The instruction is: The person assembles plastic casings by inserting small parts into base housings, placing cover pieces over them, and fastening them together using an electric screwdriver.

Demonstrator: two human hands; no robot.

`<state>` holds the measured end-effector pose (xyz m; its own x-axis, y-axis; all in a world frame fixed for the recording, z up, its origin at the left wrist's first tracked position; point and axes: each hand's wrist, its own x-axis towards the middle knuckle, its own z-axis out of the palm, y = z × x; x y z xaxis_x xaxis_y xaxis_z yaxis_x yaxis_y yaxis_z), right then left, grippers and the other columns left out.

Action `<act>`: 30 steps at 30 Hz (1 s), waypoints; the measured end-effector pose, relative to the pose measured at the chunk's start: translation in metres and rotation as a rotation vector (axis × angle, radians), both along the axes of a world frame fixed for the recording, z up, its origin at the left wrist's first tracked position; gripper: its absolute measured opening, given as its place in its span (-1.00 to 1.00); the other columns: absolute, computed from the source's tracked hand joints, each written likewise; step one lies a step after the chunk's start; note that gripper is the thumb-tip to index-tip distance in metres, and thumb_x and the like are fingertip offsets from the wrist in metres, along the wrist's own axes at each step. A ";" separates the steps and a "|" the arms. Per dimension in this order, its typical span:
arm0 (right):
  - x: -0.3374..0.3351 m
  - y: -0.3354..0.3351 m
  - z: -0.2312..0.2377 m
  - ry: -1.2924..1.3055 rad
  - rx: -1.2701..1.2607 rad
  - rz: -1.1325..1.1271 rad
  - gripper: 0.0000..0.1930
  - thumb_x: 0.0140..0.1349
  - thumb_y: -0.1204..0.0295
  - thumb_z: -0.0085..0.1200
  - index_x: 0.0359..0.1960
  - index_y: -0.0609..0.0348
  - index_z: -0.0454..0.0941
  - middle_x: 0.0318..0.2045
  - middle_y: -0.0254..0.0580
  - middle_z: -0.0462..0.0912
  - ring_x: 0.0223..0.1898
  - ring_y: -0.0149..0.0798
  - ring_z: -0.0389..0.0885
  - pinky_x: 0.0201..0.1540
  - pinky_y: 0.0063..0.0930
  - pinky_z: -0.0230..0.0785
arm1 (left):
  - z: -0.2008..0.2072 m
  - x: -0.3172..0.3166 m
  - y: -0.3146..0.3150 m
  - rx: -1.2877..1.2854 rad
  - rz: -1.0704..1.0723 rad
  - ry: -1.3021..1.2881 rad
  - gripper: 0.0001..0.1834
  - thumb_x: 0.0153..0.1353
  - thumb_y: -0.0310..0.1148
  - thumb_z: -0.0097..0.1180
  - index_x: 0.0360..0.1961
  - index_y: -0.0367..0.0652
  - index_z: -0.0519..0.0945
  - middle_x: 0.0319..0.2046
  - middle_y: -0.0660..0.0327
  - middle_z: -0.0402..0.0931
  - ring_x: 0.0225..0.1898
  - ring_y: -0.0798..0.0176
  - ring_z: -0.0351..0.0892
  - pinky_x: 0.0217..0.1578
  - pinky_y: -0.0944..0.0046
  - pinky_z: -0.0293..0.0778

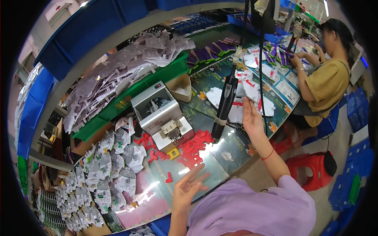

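Above the near edge of the bench, my left hand [189,188] is held with its fingers apart and nothing in it. A single red plastic piece [169,177] lies on the bench just beyond it. Stretched out to the right, my right hand [252,117] has straight fingers, their tips at a pile of white plastic parts [250,87] with red pieces on them. Whether it touches the pile I cannot tell. A black electric screwdriver [226,103] hangs to the left of that hand. Many red pieces [193,147] are heaped around a silver screw feeder [161,120].
A long green bin [130,92] of translucent white parts stands at the back left. Clear-and-white assemblies [104,179] cover the left side. A co-worker [325,80] sits at the right by purple-and-green parts [277,55]. A red stool [311,171] stands on the floor.
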<state>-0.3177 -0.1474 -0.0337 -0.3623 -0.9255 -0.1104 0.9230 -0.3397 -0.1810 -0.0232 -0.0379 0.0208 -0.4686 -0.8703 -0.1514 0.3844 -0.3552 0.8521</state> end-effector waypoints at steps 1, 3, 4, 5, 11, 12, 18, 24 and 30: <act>0.002 -0.006 0.001 0.068 0.053 -0.033 -0.65 0.27 0.42 -0.23 0.07 0.28 0.21 -0.01 -0.10 0.37 0.01 -0.21 0.38 0.07 -0.45 0.31 | 0.000 0.000 0.001 0.009 0.042 -0.026 -0.46 0.04 -0.58 0.00 0.10 -0.42 0.20 0.09 -0.10 0.21 0.03 -0.11 0.33 -0.25 0.20 0.55; 0.021 0.004 0.003 0.216 0.099 0.028 -0.62 0.23 0.45 -0.17 0.11 0.07 0.21 -0.06 -0.19 0.40 -0.12 -0.31 0.45 -0.08 -0.51 0.38 | -0.002 0.001 0.000 0.019 0.086 -0.051 -0.45 0.03 -0.55 0.02 0.09 -0.44 0.20 0.07 -0.14 0.22 0.01 -0.13 0.35 -0.27 0.16 0.56; 0.028 0.012 -0.004 0.230 0.110 0.067 -0.61 0.23 0.44 -0.16 0.11 0.05 0.21 -0.10 -0.23 0.41 -0.17 -0.34 0.46 -0.14 -0.53 0.39 | -0.004 0.003 0.001 0.021 0.106 -0.057 -0.45 0.04 -0.55 0.01 0.09 -0.44 0.20 0.06 -0.14 0.23 0.01 -0.12 0.36 -0.27 0.16 0.56; 0.035 0.020 -0.009 0.242 0.122 0.106 -0.61 0.22 0.44 -0.15 0.11 0.03 0.20 -0.13 -0.26 0.43 -0.23 -0.37 0.46 -0.20 -0.55 0.41 | -0.005 0.005 0.002 0.026 0.126 -0.064 -0.46 0.04 -0.56 0.00 0.09 -0.44 0.20 0.06 -0.13 0.25 0.00 -0.12 0.36 -0.27 0.17 0.57; 0.072 0.052 -0.001 0.398 0.173 0.144 -0.71 0.23 0.46 -0.17 0.00 0.12 0.27 -0.42 -0.35 0.40 -0.53 -0.51 0.30 -0.54 -0.70 0.22 | -0.004 0.024 0.004 0.012 0.187 -0.152 -0.49 0.09 -0.52 -0.02 0.09 -0.41 0.22 0.05 -0.09 0.28 -0.02 -0.07 0.40 -0.28 0.21 0.55; 0.078 0.055 0.005 0.462 0.181 0.131 -0.75 0.24 0.44 -0.16 -0.04 0.11 0.29 -0.45 -0.34 0.39 -0.55 -0.51 0.29 -0.56 -0.70 0.19 | -0.003 0.028 0.003 0.004 0.201 -0.153 -0.50 0.11 -0.49 -0.03 0.10 -0.36 0.23 0.03 -0.05 0.31 -0.04 -0.02 0.43 -0.28 0.27 0.53; 0.118 0.069 0.027 0.765 0.066 0.189 -0.88 0.27 0.47 -0.24 -0.22 0.17 0.34 -0.56 -0.26 0.36 -0.66 -0.49 0.26 -0.68 -0.66 0.13 | 0.001 0.061 0.000 -0.085 0.312 -0.352 -0.60 0.19 -0.44 -0.13 0.09 -0.27 0.29 -0.09 0.11 0.46 -0.17 0.27 0.52 -0.23 0.38 0.46; 0.151 0.078 0.026 0.854 -0.017 0.395 -0.89 0.25 0.51 -0.25 -0.30 0.24 0.35 -0.59 -0.18 0.41 -0.68 -0.44 0.31 -0.66 -0.63 0.21 | -0.012 0.096 -0.005 -0.229 0.628 -0.665 -0.68 0.18 -0.43 -0.11 -0.05 -0.32 0.41 -0.35 0.09 0.57 -0.38 0.28 0.58 -0.40 0.37 0.46; 0.156 0.084 0.025 1.110 -0.130 0.435 -0.86 0.21 0.62 -0.25 -0.35 0.32 0.41 -0.56 -0.13 0.47 -0.65 -0.43 0.38 -0.59 -0.65 0.25 | -0.031 0.105 -0.017 -0.329 0.785 -1.193 -0.74 0.07 -0.46 -0.02 -0.17 -0.27 0.47 -0.47 0.07 0.57 -0.53 0.11 0.58 -0.48 0.20 0.43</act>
<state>-0.1613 -0.0632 -0.0085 0.1451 -0.9751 0.1676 0.3271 -0.1126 -0.9382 0.0820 -0.0552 -0.0103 0.3895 -0.9086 0.1505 -0.5932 -0.1225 0.7957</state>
